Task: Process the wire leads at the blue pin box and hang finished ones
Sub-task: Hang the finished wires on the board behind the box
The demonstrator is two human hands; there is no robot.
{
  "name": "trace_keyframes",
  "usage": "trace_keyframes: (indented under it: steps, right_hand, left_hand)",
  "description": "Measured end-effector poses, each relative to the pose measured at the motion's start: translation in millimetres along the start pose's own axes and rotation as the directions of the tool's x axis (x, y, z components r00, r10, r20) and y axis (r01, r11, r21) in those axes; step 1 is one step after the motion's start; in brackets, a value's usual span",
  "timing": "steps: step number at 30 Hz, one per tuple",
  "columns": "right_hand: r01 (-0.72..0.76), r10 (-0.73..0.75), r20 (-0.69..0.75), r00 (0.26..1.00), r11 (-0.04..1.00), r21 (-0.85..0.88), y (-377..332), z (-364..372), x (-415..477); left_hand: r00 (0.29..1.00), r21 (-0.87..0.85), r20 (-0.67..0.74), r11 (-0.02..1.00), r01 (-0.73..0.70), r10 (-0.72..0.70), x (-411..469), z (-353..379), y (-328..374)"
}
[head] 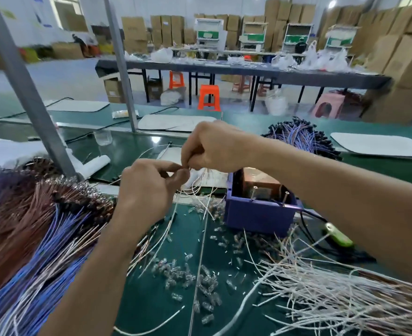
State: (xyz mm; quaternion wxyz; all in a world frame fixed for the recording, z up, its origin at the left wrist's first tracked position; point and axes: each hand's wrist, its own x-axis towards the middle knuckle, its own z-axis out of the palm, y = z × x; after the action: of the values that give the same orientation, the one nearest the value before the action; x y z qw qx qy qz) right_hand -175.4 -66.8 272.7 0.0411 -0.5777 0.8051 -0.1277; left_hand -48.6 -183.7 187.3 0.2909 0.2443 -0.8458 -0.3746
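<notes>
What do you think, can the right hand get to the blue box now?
Probably yes. The right hand hovers just up-left of the blue pin box, with nothing between them. But it pinches thin white wire leads together with the left hand, so it is busy.

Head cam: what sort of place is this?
Most likely a wire-harness assembly floor in a factory: piles of cut white wire leads on a green bench, a blue pin box, and stacked cardboard cartons behind a long work table.

Blue pin box, white wire leads, green table, orange stool.
</notes>
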Motion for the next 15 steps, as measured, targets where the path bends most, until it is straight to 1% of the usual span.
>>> trace_keyframes:
  steps: [3, 6, 9, 11, 14, 15]
  right_hand:
    - [0.017, -0.015, 0.032, 0.999, 0.999, -0.043, 23, -8, 22]
    - [0.016, -0.017, -0.005, 1.0, 0.987, -0.159, 50, -9, 44]
    - [-0.003, -0.038, -0.126, 0.991, 0.95, -0.313, 81, 3, 71]
    - [-0.06, -0.022, -0.2, 0.98, 0.918, -0.392, 100, 12, 88]
    - [-0.117, 0.001, -0.208, 0.978, 0.83, -0.545, 123, 26, 108]
    - [-0.116, 0.001, -0.193, 0.981, 0.802, -0.586, 131, 29, 115]
  left_hand:
    - [0.986, -0.171, 0.132, 0.977, 0.125, -0.104, 29, 9, 1]
    - [0.948, -0.255, 0.198, 0.921, 0.296, -0.25, 61, 26, 1]
    - [0.91, -0.269, 0.236, 0.877, 0.399, -0.342, 88, 50, -2]
    - [0.893, -0.256, 0.24, 0.863, 0.436, -0.38, 107, 69, -11]
    - [0.878, -0.176, 0.268, 0.876, 0.449, -0.396, 130, 98, -23]
    - [0.864, -0.191, 0.273, 0.856, 0.48, -0.423, 137, 108, -28]
